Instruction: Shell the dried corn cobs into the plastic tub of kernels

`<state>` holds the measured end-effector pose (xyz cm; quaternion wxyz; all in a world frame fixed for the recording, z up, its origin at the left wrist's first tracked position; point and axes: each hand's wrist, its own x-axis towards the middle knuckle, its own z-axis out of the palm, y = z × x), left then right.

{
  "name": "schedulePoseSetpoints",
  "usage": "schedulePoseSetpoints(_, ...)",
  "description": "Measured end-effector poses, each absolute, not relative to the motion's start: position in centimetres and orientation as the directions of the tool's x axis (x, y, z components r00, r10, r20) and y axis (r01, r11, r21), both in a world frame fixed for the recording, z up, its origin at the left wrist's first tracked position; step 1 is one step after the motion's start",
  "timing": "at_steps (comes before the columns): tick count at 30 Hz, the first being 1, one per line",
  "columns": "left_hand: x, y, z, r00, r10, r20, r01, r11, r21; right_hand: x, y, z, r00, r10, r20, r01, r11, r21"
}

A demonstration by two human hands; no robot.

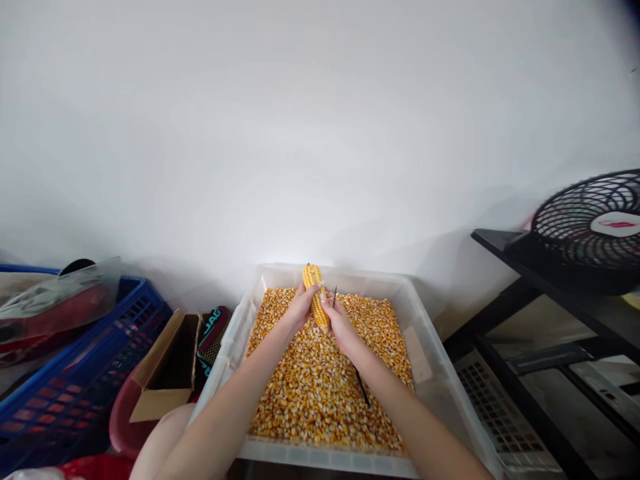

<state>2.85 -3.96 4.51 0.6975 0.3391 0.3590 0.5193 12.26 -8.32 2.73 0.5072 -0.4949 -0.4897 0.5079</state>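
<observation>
A yellow corn cob stands nearly upright over a clear plastic bin filled with loose corn kernels. My left hand grips the cob from the left side. My right hand presses against the cob's lower right and holds a thin dark pointed tool, whose tip shows above the fingers and whose dark handle end sticks out below the wrist.
A blue plastic crate with a clear lid and red items sits at the left. An open cardboard box stands beside the bin. A black fan rests on a black shelf unit at the right. A white wall rises behind.
</observation>
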Motion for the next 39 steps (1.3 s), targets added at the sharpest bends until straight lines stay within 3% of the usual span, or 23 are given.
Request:
schedulePoseSetpoints(3, 2.3, -3.8, 4.7, 0.288, 0.951, -0.116, -0.451, 0.241, 0.859, 12.7, -7.8, 2.4, 0.038, 0.998, -0.043, -0.101, -0.039, -0.994)
schedulePoseSetpoints(10, 1.7, -2.7, 4.2, 0.252, 0.960, -0.125, -0.389, 0.219, 0.895, 14.7, -6.8, 1.5, 0.133, 0.969, 0.209, 0.359, 0.149, -0.921)
schedulePoseSetpoints(20, 2.0, -3.1, 3.5, 0.151, 0.974, -0.170, -0.362, 0.214, 0.907, 14.9, -7.3, 1.2, -0.009, 0.958, 0.286, 0.575, 0.239, -0.782)
schedulePoseSetpoints(25, 2.0, -2.5, 2.5, 0.149, 0.963, -0.226, -0.404, 0.267, 0.875, 14.8, -7.0, 0.7, 0.000, 0.979, 0.206, 0.530, 0.175, -0.830)
schedulePoseSetpoints(29, 2.4, -2.9, 2.9, 0.243, 0.947, -0.212, -0.470, 0.306, 0.828, 14.4, -7.0, 1.4, 0.009, 0.998, 0.061, 0.182, 0.059, -0.982)
schedulePoseSetpoints(32, 2.8, -3.7, 3.5, 0.289, 0.938, -0.192, -0.511, 0.321, 0.797, 13.9, -7.5, 2.7, -0.109, 0.994, -0.033, -0.031, -0.036, -0.999)
schedulePoseSetpoints(35, 2.8, -4.0, 4.1, 0.302, 0.916, -0.263, -0.541, 0.392, 0.744, 13.9, -8.1, 3.7, -0.168, 0.985, -0.048, 0.060, -0.039, -0.997)
schedulePoseSetpoints(39, 1.7, -3.2, 4.4, 0.225, 0.932, -0.285, -0.628, 0.363, 0.689, 14.8, -8.4, 4.4, -0.109, 0.988, 0.110, 0.392, 0.145, -0.909)
